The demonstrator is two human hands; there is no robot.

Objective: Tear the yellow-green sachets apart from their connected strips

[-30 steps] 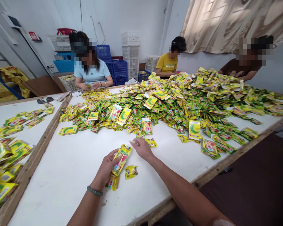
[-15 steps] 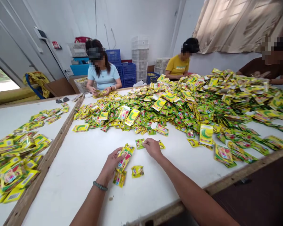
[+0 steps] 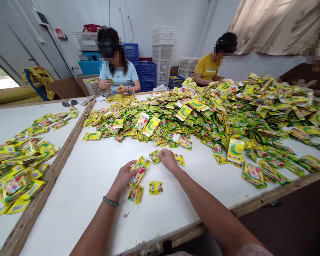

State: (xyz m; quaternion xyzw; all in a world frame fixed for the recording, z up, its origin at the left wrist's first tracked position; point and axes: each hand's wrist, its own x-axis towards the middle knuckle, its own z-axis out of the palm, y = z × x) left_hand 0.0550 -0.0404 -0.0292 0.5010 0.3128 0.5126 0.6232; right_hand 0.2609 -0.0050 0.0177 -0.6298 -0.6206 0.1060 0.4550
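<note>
Yellow box (image 3: 140,171), gripped between my left hand's (image 3: 124,178) thumb and fingers, seems light, crushable (edges are safest); my right hand (image 3: 168,159) pinches a green packet (image 3: 154,157).

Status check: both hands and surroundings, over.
Left hand holding yellow carton. Right hand pinching green packet at its edge. Loose yellow packet on white tabletop nearby.

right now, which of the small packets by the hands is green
The green packet at the right hand, just right of the larger yellow pack in the left hand; the other three small packets nearby look mostly yellow.
</note>
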